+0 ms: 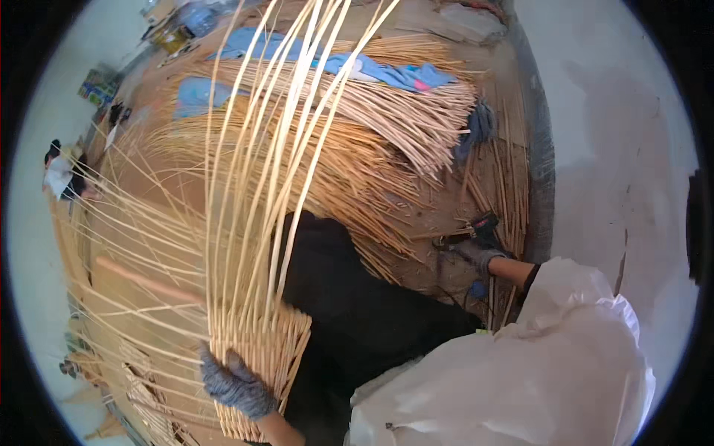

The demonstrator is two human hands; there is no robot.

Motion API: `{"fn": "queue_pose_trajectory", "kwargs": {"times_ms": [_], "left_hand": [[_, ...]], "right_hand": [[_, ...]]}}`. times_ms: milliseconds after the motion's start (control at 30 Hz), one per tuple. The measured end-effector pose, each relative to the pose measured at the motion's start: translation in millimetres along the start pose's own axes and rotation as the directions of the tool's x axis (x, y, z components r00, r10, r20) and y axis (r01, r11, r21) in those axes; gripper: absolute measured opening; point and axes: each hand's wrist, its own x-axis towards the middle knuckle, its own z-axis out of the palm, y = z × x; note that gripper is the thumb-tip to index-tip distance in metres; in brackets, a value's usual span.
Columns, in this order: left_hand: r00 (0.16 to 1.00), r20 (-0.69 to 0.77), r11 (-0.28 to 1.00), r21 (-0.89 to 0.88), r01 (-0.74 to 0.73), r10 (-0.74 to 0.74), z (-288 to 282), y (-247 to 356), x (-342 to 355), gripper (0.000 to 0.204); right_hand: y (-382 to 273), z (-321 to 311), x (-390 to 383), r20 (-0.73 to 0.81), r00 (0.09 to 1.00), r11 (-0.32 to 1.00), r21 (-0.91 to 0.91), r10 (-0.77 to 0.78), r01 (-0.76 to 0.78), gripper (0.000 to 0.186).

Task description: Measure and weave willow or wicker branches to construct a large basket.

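Observation:
At the lower left, a woven wicker basket piece stands upright, its long pale stakes rising and fanning out to the left. My left hand, in a grey glove, presses against its woven side with the fingers around it. My right arm stretches out to the right, and my gloved right hand is closed at a black-and-red power tool low by the floor; its exact kind is unclear. A blurred brown stick juts left from behind the stakes.
Large bundles of peeled willow rods lie ahead, partly under a blue cloth. Loose rods run along the right wall. White sheeting covers my right side. Another person appears at the far left.

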Motion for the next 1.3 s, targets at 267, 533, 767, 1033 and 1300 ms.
{"fn": "queue_pose_trajectory", "kwargs": {"times_ms": [267,533,767,1033,1300], "left_hand": [[0.981,0.125,0.987,-0.046,0.156,-0.149,12,0,-11,0.046],[0.962,0.161,0.975,0.002,0.221,-0.219,-2,-5,-12,0.045],[0.986,0.155,0.998,-0.030,0.064,-0.058,-2,19,-3,0.033],[0.942,0.238,0.970,0.122,0.212,-0.236,-15,24,-1,0.035],[0.759,0.651,0.089,-0.756,0.648,0.007,-82,79,-30,0.030]], "right_hand": [[32,-16,17,-0.210,0.977,0.833,-0.532,0.041,-0.150,0.054],[37,40,-65,-0.202,0.979,0.986,-0.162,0.010,-0.044,0.052],[-185,-10,-79,0.027,0.970,0.960,0.157,-0.240,0.233,0.050],[-101,-73,-96,-0.092,0.529,0.498,0.237,-0.844,0.834,0.054],[-242,105,-235,0.476,0.314,0.504,0.348,-0.821,0.790,0.051]]}}
